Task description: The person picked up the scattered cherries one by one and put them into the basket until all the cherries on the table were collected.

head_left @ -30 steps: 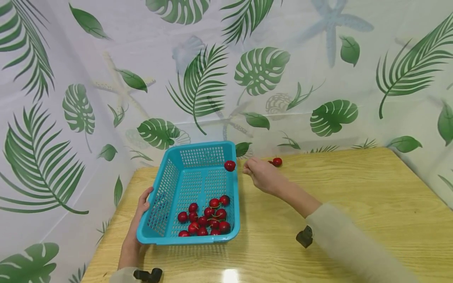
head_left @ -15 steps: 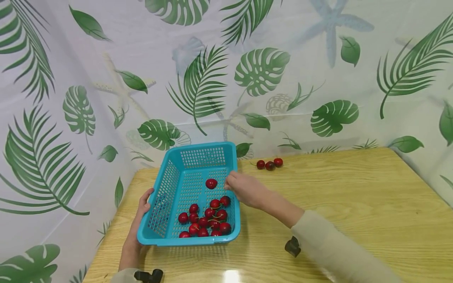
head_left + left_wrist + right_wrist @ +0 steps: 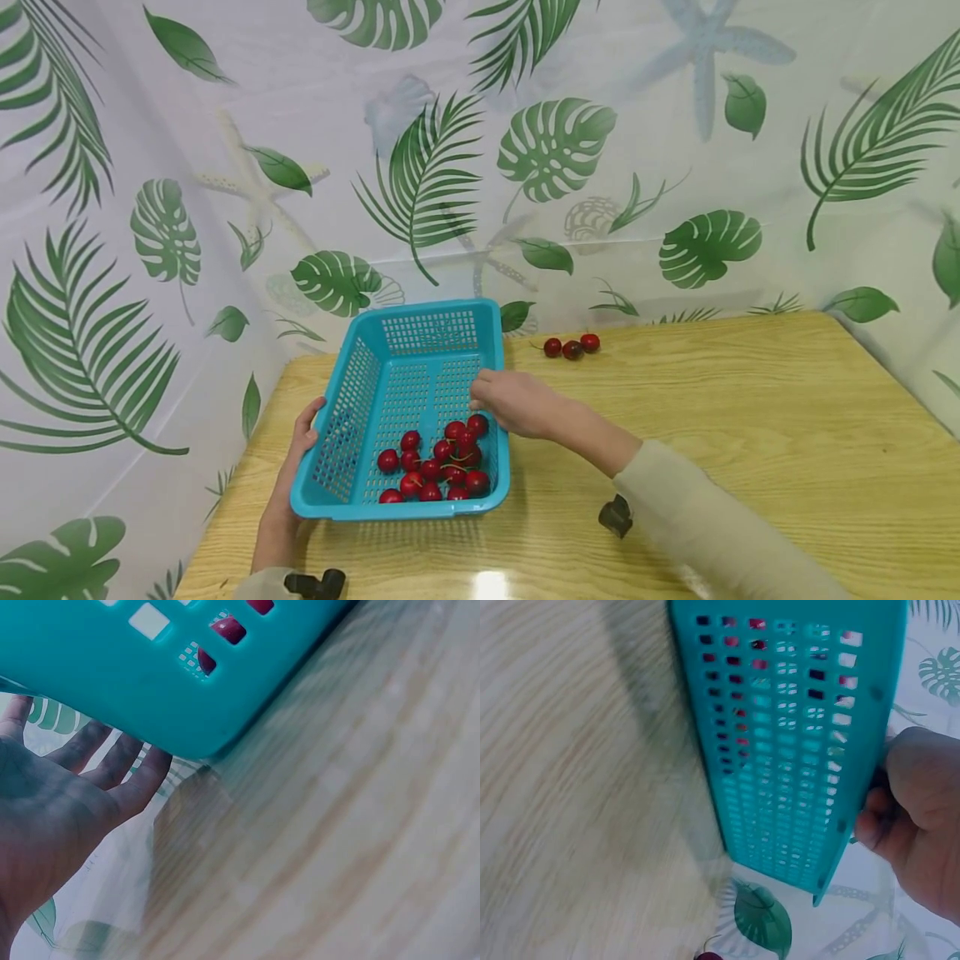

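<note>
A blue plastic basket (image 3: 504, 400) with perforated walls stands on the wooden table, several dark red cherries (image 3: 410, 483) heaped at its near end. My left hand (image 3: 300, 446) lies along the basket's left side, its fingers (image 3: 139, 787) stretched out and spread against the outer wall. Over the right rim reaches my right hand (image 3: 521, 404), fingers curled in, right above the cherry heap. In the right wrist view its curled fingers (image 3: 877, 825) show beside the rim, with no cherry at them. One cherry (image 3: 467, 439) lies on the heap below this hand.
Three more cherries (image 3: 572, 350) lie in a row on the wooden table (image 3: 750, 433), to the right of the basket near the back edge. A leaf-patterned cloth (image 3: 637, 158) covers the walls behind and to the left.
My right hand has brought a dangling cherry leftward over the rim, and the cherry has come down onto the heap. Left hand and basket have stayed in place.
</note>
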Tool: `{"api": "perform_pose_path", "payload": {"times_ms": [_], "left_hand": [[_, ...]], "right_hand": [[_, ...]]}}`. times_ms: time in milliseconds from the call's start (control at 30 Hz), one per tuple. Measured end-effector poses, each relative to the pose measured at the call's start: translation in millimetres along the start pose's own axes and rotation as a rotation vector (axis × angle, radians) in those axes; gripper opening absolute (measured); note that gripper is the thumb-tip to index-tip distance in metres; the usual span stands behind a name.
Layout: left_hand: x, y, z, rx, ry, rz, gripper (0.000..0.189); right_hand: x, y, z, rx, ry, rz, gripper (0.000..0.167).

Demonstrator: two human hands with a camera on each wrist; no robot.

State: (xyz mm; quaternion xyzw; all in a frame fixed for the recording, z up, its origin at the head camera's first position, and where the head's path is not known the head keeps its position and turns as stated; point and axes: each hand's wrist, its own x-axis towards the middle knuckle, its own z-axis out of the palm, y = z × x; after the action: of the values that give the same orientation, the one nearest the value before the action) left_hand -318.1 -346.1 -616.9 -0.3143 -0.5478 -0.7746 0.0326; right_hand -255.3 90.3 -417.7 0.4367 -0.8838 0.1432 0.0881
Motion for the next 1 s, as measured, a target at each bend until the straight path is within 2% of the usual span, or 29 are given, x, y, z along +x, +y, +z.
{"api": "perform_pose_path", "payload": {"times_ms": [67, 133, 167, 233, 300, 400, 567, 633, 700, 767, 800, 833, 900, 933, 967, 1000], "left_hand": [[3.5, 11.1, 14.2, -0.032, -0.032, 0.034, 0.06], [5.2, 22.1, 26.7, -0.001, -0.003, 0.004, 0.055], [4.7, 9.1, 12.4, 0.003, -0.021, 0.014, 0.053], [3.9, 6.6, 9.5, 0.001, -0.023, 0.01, 0.054], [2.4, -1.2, 0.0, 0.001, -0.022, 0.005, 0.055], [2.2, -4.3, -1.9, -0.024, -0.006, 0.018, 0.054], [3.9, 13.4, 20.9, -0.038, -0.005, 0.014, 0.061], [4.1, 20.8, 29.0, -0.006, 0.024, -0.014, 0.068], [4.5, 14.0, 21.6, -0.014, 0.029, 0.0, 0.06], [4.4, 9.6, 15.2, -0.006, 0.024, 0.002, 0.059], [4.2, 2.0, 5.9, -0.037, -0.008, 0.022, 0.056], [4.4, 0.0, 2.9, -0.045, -0.018, 0.027, 0.056], [3.9, 6.6, 10.3, -0.03, -0.012, 0.015, 0.061], [4.0, 9.5, 13.3, -0.033, -0.03, 0.024, 0.06], [3.9, 17.2, 21.9, 0.001, -0.008, 0.003, 0.056], [5.0, 31.7, 39.5, 0.043, 0.029, -0.029, 0.054]], "right_hand": [[1.4, -1.6, -2.2, 0.0, -0.047, 0.021, 0.015], [3.4, -3.2, -3.1, -0.015, -0.086, 0.041, 0.016], [4.5, -4.0, -3.4, -0.024, -0.103, 0.049, 0.017], [7.0, -5.2, -2.9, -0.043, -0.127, 0.06, 0.018], [9.9, -6.7, -2.8, -0.059, -0.15, 0.069, 0.018], [14.5, -10.0, -3.8, -0.091, -0.192, 0.092, 0.016], [23.9, -16.9, -4.1, -0.158, -0.285, 0.167, 0.017], [27.5, -19.4, -2.9, -0.185, -0.32, 0.191, 0.019], [30.6, -21.9, -1.4, -0.221, -0.342, 0.199, 0.02], [33.1, -23.8, -0.1, -0.252, -0.356, 0.198, 0.02], [34.0, -24.7, 0.5, -0.266, -0.36, 0.192, 0.019], [34.6, -25.4, 1.3, -0.276, -0.358, 0.189, 0.018], [35.5, -26.3, 2.5, -0.288, -0.356, 0.186, 0.017], [35.6, -26.4, 3.0, -0.291, -0.354, 0.187, 0.018], [35.7, -26.6, 3.4, -0.291, -0.35, 0.188, 0.018], [35.7, -26.7, 3.6, -0.286, -0.347, 0.192, 0.018]]}}
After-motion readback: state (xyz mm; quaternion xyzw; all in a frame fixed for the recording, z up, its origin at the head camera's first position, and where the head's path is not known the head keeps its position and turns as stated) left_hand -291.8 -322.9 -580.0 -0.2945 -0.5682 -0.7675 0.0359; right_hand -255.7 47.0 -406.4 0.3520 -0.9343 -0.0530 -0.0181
